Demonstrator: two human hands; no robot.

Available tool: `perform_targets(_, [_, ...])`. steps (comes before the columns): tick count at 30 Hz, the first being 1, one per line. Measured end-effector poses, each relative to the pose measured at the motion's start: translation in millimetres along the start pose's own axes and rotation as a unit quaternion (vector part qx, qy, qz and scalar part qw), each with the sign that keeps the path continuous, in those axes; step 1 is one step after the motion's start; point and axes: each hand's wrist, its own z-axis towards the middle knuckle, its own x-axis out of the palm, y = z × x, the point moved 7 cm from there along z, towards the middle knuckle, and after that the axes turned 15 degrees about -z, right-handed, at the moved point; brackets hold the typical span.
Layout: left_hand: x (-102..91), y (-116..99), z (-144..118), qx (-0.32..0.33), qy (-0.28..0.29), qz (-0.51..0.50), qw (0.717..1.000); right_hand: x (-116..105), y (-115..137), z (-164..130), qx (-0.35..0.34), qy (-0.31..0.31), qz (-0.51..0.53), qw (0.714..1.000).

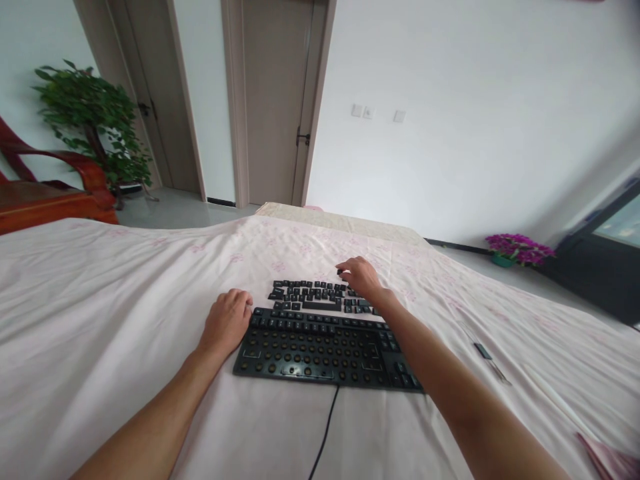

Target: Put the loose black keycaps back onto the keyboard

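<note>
A black keyboard [310, 350] lies on the bedsheet, many of its key positions bare in the main block. Keycaps remain along its top rows and at its right end. Beyond it, loose black keycaps [323, 306] are laid out in rows, a long space bar among them. My left hand [229, 317] rests at the keyboard's upper left corner, fingers curled in with nothing visible in them. Over the far side of the loose rows, my right hand [361, 275] pinches a small black keycap [340, 271]. My right forearm hides part of the keyboard's right end.
A cable [325, 430] runs from the keyboard toward me. To the right lies a small tool [493, 363] with a dark handle and wire loops. Pink cloth [607, 457] sits at the lower right. A wooden chair [75, 180] and a plant [90, 120] stand beyond the bed.
</note>
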Motion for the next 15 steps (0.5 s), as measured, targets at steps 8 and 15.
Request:
perform_targets(8, [3.5, 3.5, 0.5, 0.015, -0.007, 0.015, 1.000, -29.3, -39.3, -83.5, 0.104, -0.126, 0.182, 0.970])
perform_targets(15, [4.0, 3.7, -0.2, 0.017, -0.003, 0.011, 1.000, -24.2, -48.2, -129.0, 0.168, -0.143, 0.221, 0.950])
